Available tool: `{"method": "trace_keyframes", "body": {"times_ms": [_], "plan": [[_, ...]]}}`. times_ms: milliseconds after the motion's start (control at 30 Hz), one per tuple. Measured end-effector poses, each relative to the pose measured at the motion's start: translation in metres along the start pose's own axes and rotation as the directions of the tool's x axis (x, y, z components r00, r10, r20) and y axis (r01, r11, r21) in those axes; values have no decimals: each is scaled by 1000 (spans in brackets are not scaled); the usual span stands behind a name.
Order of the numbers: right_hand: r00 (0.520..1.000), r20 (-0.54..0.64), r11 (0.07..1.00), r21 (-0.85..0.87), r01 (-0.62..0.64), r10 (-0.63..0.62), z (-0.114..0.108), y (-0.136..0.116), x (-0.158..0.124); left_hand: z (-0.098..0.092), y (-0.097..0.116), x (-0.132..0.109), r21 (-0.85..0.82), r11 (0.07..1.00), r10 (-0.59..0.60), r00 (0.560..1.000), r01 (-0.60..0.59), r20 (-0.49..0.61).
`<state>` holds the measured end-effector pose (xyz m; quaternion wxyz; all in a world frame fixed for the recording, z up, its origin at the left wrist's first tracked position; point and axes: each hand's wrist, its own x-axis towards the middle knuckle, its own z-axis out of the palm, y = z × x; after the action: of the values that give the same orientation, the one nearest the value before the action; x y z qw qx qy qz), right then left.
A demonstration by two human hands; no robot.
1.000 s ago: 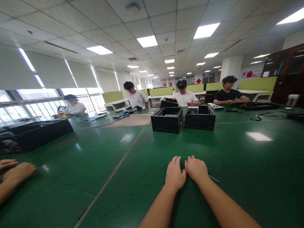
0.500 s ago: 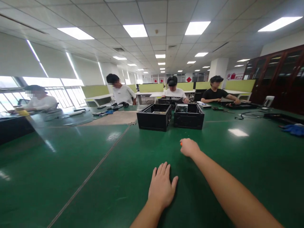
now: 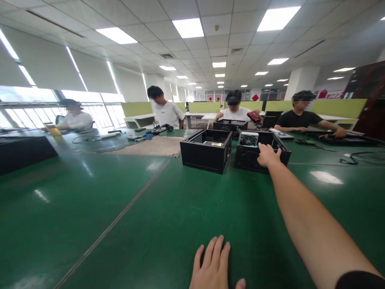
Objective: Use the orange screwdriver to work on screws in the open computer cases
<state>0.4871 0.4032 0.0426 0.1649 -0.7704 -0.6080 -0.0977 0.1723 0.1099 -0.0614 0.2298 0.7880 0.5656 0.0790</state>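
My left hand [image 3: 211, 265] lies on the green tabletop at the bottom of the view, its fingers stretched out and nothing in them. My right hand [image 3: 268, 155] reaches forward to the right-hand black computer case [image 3: 249, 161], over its near wall. Its fingers look spread, and no object shows in them. A fan [image 3: 249, 139] sits in that case's back left corner. Just left of it stands a second open black case [image 3: 202, 156], with a metal part [image 3: 213, 143] inside. The right hand covers part of the right case's rim.
Several people sit or stand around the far side; one holds a red part [image 3: 254, 116] by another case [image 3: 230, 125]. A brown sheet [image 3: 144, 146] lies left of the cases. A black cable [image 3: 349, 160] lies at right, and a dark case [image 3: 27, 153] at far left.
My right hand has moved forward from the tabletop to the right case; the orange thing in it before no longer shows. My left hand sits lower in view. The view has turned slightly left.
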Motion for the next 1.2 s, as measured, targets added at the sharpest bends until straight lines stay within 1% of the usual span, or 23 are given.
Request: {"method": "trace_keyframes", "body": {"times_ms": [67,133,200,267,367,433,500,567,600,633,700,767,800,867,933,967,1000,1100,1167,1200], "plan": [[1000,29,1000,15,12,-12,1,2,3,0,0,-1,-21,1000,-4,1000,4,6],[999,37,999,33,12,-13,-3,4,-5,-1,5,-4,-32,999,4,1000,-4,-6],[1000,17,999,51,6,-7,-12,4,-26,-4,11,-8,-26,999,18,999,-19,-46],[1000,-26,998,68,3,-1,-24,5,-59,-6,18,-14,1,1000,26,995,-27,-101],[996,-89,996,93,13,-5,-45,11,-125,-8,24,-20,9,999,41,977,-41,-207],[993,-119,993,114,23,-9,-61,18,-175,-8,23,-21,-52,997,45,960,-61,-278],[990,-143,989,141,38,-18,-79,29,-230,-9,19,-19,-225,969,9,930,-99,-368],[988,-153,985,164,54,-28,-99,43,-286,-12,13,-14,-423,895,-65,896,-143,-440],[987,-154,982,178,69,-41,-109,50,-314,-15,11,-11,-494,853,-98,881,-165,-463],[985,-160,975,204,94,-61,-119,57,-341,-19,9,-8,-537,823,-119,868,-185,-481],[975,-189,944,285,165,-113,-137,71,-391,-33,8,0,-548,805,-117,845,-226,-521],[956,-235,884,391,258,-175,-152,87,-430,-52,11,4,-536,796,-97,814,-282,-572],[945,-256,845,441,303,-205,-157,95,-445,-63,14,4,-523,793,-82,796,-313,-600],[922,-273,763,522,381,-274,-166,111,-462,-85,22,0,-487,786,-41,755,-380,-655],[903,-271,683,591,429,-333,-174,124,-468,-102,32,-11,-448,779,0,715,-438,-699],[899,-265,653,619,435,-348,-177,129,-467,-109,36,-18,-433,780,16,705,-453,-709],[898,-256,629,645,434,-357,-179,133,-464,-114,41,-28,-423,785,26,706,-453,-708],[897,-231,565,710,420,-377,-183,146,-449,-119,52,-67,-392,834,24,734,-389,-679],[884,-195,498,765,408,-425,-184,154,-435,-114,54,-104,-317,889,29,733,-329,-679],[875,-164,464,795,390,-456,-185,158,-427,-108,53,-125,-264,917,44,732,-300,-680]]}}
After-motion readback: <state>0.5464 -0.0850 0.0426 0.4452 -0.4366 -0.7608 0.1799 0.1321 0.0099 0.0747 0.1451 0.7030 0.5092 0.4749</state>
